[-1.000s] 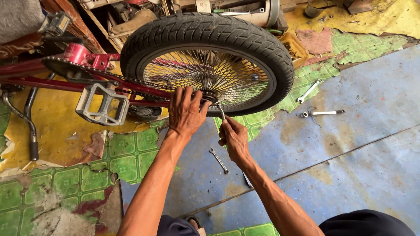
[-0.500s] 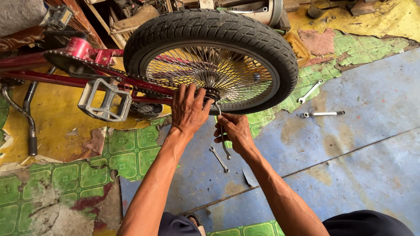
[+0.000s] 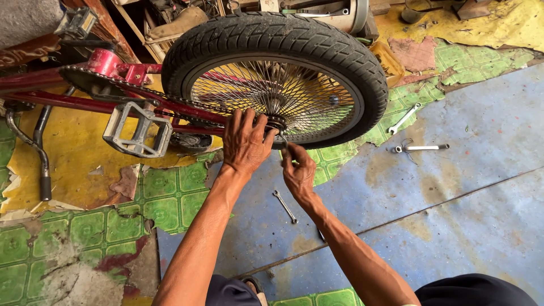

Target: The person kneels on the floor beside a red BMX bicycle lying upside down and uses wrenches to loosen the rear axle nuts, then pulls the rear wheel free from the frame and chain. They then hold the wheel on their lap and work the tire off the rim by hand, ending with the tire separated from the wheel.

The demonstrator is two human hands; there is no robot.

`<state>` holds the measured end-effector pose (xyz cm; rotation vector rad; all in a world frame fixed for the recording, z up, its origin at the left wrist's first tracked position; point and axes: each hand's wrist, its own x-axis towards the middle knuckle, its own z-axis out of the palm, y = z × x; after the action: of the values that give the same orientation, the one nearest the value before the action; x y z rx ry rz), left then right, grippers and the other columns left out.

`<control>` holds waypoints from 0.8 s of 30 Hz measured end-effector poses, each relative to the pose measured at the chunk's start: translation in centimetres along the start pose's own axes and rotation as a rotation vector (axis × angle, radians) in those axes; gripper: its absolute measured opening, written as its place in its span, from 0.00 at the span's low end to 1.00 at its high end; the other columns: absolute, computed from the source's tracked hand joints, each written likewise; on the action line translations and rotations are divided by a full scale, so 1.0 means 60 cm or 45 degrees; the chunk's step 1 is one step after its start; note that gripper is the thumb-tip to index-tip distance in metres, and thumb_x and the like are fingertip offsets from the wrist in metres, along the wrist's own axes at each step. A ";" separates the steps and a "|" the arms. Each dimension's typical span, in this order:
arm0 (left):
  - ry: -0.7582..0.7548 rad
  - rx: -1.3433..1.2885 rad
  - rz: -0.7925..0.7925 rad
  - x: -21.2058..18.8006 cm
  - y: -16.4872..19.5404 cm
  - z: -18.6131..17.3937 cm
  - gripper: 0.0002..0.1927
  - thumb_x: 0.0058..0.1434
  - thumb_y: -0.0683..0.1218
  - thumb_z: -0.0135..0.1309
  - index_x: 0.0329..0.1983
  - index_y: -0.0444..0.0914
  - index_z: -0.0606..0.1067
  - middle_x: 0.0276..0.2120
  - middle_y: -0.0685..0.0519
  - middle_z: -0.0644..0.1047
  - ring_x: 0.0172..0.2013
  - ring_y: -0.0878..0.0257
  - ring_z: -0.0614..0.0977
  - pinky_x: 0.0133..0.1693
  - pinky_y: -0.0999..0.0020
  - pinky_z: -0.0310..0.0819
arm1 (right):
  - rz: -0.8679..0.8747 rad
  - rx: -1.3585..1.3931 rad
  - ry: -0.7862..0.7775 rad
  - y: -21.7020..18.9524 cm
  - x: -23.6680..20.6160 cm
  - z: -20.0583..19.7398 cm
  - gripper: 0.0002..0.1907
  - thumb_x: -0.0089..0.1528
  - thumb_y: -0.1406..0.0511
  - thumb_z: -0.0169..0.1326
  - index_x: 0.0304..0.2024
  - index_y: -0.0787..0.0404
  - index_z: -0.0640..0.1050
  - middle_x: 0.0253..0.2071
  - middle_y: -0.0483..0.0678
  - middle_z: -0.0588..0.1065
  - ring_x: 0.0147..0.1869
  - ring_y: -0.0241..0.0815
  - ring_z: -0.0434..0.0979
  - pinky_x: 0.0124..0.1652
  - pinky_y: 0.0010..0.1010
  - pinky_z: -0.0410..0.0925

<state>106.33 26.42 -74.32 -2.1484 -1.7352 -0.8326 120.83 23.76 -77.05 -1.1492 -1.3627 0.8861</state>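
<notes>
Left of the grip, the dark red steel bicycle frame (image 3: 68, 102) lies on its side, its grey metal pedal (image 3: 137, 129) free. The left hand (image 3: 243, 141) clasps the frame end at the axle of the black-tyred spoked wheel (image 3: 283, 79). Just right, the right hand (image 3: 297, 170) pinches something small at the axle nut; what exactly I cannot tell. The wheel sits mounted, its fastening apparently unfinished. Below the grip lies a small silver spanner (image 3: 284, 206).

**A bicycle repair workshop floor**

A dark red bicycle frame (image 3: 68, 102) with a black-tyred spoked wheel (image 3: 277, 79) lies on worn green and yellow patterned floor covering (image 3: 175, 195). Steel spanners (image 3: 284, 206) lie scattered on blue sheeting (image 3: 453, 187), with cluttered parts behind.
</notes>
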 end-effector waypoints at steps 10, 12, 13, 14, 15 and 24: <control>0.015 0.002 -0.007 0.003 0.007 -0.009 0.19 0.58 0.54 0.65 0.43 0.36 0.78 0.41 0.48 0.71 0.45 0.50 0.71 0.46 0.52 0.68 | 0.939 0.423 0.170 -0.021 0.025 0.017 0.07 0.62 0.62 0.61 0.35 0.59 0.79 0.17 0.40 0.65 0.16 0.29 0.57 0.17 0.24 0.52; 0.000 0.008 -0.013 0.003 0.006 -0.010 0.19 0.58 0.54 0.65 0.42 0.36 0.77 0.40 0.48 0.71 0.45 0.50 0.71 0.46 0.51 0.68 | 0.961 0.345 0.230 -0.022 0.031 0.017 0.07 0.61 0.63 0.59 0.34 0.60 0.80 0.16 0.41 0.63 0.15 0.30 0.56 0.16 0.25 0.51; -0.002 0.013 -0.009 0.003 0.006 -0.010 0.19 0.58 0.54 0.65 0.41 0.37 0.77 0.40 0.48 0.71 0.45 0.50 0.71 0.46 0.51 0.68 | 0.999 0.473 0.274 -0.020 0.036 0.015 0.07 0.61 0.63 0.59 0.34 0.61 0.79 0.16 0.41 0.61 0.14 0.31 0.54 0.16 0.26 0.48; 0.006 0.018 -0.003 0.003 0.006 -0.010 0.19 0.58 0.54 0.65 0.41 0.37 0.77 0.40 0.47 0.71 0.45 0.49 0.71 0.45 0.51 0.68 | 1.034 0.602 0.318 -0.018 0.041 0.011 0.08 0.61 0.63 0.58 0.33 0.62 0.78 0.16 0.42 0.59 0.14 0.32 0.52 0.15 0.27 0.46; 0.009 0.020 0.000 0.002 0.005 -0.010 0.19 0.58 0.55 0.65 0.41 0.36 0.77 0.40 0.47 0.71 0.44 0.49 0.71 0.44 0.51 0.67 | 1.016 0.690 0.206 -0.015 0.044 0.007 0.08 0.62 0.63 0.57 0.33 0.62 0.77 0.16 0.41 0.60 0.14 0.31 0.52 0.15 0.26 0.46; -0.003 0.013 0.001 -0.001 0.001 -0.005 0.18 0.59 0.54 0.64 0.42 0.36 0.76 0.41 0.47 0.70 0.44 0.49 0.70 0.44 0.51 0.67 | 1.047 0.909 -0.143 -0.010 0.074 -0.002 0.06 0.62 0.67 0.55 0.32 0.63 0.77 0.19 0.37 0.66 0.17 0.28 0.56 0.18 0.23 0.49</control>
<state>106.30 26.21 -74.13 -2.1444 -1.7357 -0.8189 121.12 27.87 -75.27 -1.0702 -0.5021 1.8582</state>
